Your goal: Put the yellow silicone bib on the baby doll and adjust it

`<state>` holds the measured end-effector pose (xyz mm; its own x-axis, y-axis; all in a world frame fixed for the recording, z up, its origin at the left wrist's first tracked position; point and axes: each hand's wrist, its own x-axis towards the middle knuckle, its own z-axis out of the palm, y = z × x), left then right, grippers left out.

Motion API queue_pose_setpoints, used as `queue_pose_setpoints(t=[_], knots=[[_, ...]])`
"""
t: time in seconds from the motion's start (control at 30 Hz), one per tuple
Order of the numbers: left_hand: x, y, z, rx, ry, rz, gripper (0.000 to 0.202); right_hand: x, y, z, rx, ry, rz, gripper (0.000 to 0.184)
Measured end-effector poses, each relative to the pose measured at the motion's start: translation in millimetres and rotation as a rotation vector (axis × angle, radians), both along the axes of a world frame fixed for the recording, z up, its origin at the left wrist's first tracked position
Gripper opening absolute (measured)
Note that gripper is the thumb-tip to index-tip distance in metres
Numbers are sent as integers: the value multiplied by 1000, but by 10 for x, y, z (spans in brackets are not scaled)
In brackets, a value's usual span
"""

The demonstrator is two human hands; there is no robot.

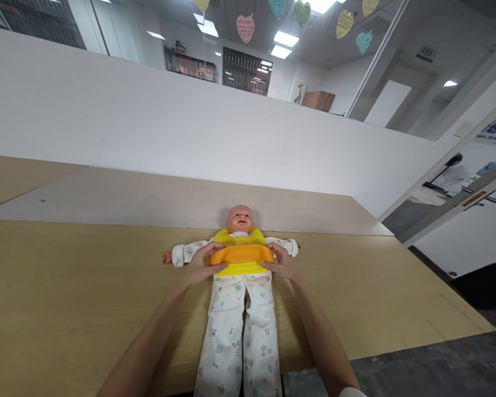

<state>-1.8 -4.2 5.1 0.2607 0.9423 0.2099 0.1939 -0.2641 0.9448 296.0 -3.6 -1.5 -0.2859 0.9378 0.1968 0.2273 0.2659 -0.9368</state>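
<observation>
On its back on the wooden table lies a baby doll (240, 218), head toward the wall and arms spread out. It wears white patterned clothes (227, 331). Over its chest is a yellow bib (242, 269) with an orange catch pocket (242, 254) across the lower part. My left hand (202, 263) grips the left end of the pocket, thumb below and fingers above. At the right end, my right hand (281, 262) holds the bib in the same way. The doll's torso is hidden beneath the bib.
The wooden table (86, 298) reaches to a white wall (169, 127) with a glass window above. Paper hearts (245, 28) hang behind the glass. A door (475, 220) stands at the right, with a black chair (485, 286) near the table's right edge.
</observation>
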Motion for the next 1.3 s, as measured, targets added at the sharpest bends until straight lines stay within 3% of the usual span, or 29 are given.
queue_pose_setpoints(t=[0.17,0.53,0.7,0.93,1.3], knots=[[-19,-11,-12,-34,0,-53,44,6,-20,8,-74,9,25,59],[-57,-36,-46,57,68,-113,26,-73,-92,92,19,-92,69,42],[-103,-167,-73,89,129,-86,26,-81,-150,117,55,-157,94,43],[-225,-257,-207,14,208,-27,58,58,-208,53,45,-261,97,62],[-107,-216,-154,115,248,144,44,76,-226,38,19,-292,65,75]])
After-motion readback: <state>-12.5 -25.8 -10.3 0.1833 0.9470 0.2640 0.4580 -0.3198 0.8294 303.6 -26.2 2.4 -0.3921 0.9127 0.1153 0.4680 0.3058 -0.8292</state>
